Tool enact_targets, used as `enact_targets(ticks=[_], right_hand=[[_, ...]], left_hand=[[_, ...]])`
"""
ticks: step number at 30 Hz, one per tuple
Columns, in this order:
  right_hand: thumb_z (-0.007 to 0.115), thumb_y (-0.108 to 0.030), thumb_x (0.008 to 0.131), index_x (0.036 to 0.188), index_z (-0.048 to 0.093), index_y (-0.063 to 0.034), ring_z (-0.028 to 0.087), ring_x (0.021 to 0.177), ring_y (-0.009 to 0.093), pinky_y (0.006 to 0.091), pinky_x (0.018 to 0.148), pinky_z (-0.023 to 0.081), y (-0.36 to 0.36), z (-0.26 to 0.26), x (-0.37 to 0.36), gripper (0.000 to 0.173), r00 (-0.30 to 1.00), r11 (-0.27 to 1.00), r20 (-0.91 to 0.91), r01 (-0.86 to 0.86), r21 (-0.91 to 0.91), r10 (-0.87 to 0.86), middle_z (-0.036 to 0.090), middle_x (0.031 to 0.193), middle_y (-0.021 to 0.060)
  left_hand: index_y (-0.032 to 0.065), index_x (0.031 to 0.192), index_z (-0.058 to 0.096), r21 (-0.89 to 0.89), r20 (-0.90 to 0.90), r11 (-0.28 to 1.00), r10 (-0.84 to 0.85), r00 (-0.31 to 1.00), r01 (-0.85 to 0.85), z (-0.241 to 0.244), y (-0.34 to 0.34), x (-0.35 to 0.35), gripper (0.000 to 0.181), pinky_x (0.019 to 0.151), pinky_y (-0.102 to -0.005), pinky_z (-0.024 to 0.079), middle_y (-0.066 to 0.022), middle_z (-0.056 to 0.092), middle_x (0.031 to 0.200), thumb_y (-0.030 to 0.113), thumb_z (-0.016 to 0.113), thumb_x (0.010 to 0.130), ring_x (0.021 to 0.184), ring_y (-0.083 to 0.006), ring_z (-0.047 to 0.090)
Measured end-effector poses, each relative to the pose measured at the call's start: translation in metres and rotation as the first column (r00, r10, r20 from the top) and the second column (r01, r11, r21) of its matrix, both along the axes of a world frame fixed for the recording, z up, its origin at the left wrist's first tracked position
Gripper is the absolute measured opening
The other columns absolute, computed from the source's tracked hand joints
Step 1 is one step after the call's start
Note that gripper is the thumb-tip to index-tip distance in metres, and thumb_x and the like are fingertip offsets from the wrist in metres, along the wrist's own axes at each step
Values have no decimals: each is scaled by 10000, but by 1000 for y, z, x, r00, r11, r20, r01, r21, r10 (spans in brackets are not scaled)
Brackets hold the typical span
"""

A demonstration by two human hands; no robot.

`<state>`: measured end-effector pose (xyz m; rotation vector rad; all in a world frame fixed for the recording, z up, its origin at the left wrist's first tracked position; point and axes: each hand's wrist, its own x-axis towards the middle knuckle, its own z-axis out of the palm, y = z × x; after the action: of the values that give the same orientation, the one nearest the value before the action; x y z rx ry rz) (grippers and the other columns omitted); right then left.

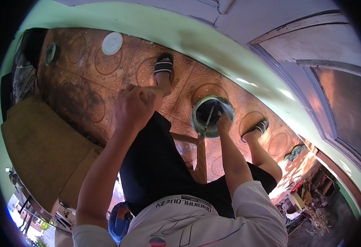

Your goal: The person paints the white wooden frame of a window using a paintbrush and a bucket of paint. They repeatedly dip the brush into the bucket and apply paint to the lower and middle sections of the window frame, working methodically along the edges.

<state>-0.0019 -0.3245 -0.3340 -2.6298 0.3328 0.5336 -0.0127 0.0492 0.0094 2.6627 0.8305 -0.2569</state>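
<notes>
My left hand [134, 106] is curled into a loose fist in front of my left shin, above the knee of my dark trousers. Nothing shows in it, though its palm is turned from view. My right hand [224, 123] reaches over the near right rim of a round metal bucket [196, 123]. Its fingertips are inside, where a small pale spot shows; whether that is a held piece is unclear. The bucket's inside looks dark, crossed by a pale narrow strip [210, 115]. It stands on the patterned tiled floor [180, 80] between my sandalled feet.
A white round lid [112, 43] and a small round container [51, 53] lie farther off on the floor. A brown padded seat [44, 136] is at left. Part of a wooden stool [201, 160] shows below me. A green wall [230, 58] runs ahead; clutter [304, 203] sits at lower right.
</notes>
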Motion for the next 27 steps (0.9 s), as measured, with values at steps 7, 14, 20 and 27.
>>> enact_targets(ticks=[7, 14, 20, 27], right_hand=[[583, -207, 962, 1144, 712, -29, 683, 1011, 422, 495, 888, 523, 1, -1, 1, 286, 998, 998, 29, -56, -40, 57, 720, 1050, 247], [572, -206, 973, 1151, 693, -32, 667, 1007, 436, 513, 887, 515, -1, -3, -2, 277, 997, 996, 27, -75, -57, 76, 706, 1048, 244], [539, -182, 985, 1132, 669, -52, 646, 1017, 436, 526, 851, 521, 5, 13, -5, 235, 993, 991, 20, -117, -71, 118, 655, 1098, 222], [523, -167, 973, 1069, 656, -65, 651, 988, 441, 531, 820, 538, -2, 10, 4, 194, 980, 975, 39, -187, -123, 193, 636, 1100, 200]], left_hand=[[68, 974, 708, 24, 11, 999, -36, 999, 36, -2, -1, 1, 273, 875, -464, 528, -124, 673, 1064, 320, 650, 887, 1004, -363, 658], [69, 959, 719, 31, -4, 999, -40, 999, 40, -5, 0, 1, 297, 852, -456, 538, -90, 682, 1054, 348, 668, 871, 1004, -325, 658], [67, 957, 717, 22, -3, 999, -36, 999, 36, -3, -2, 2, 278, 850, -462, 535, -108, 682, 1061, 328, 662, 878, 979, -350, 667], [64, 960, 735, 28, -19, 999, -28, 999, 29, -4, 0, 5, 331, 853, -463, 543, -96, 690, 1075, 373, 666, 864, 984, -333, 669]])
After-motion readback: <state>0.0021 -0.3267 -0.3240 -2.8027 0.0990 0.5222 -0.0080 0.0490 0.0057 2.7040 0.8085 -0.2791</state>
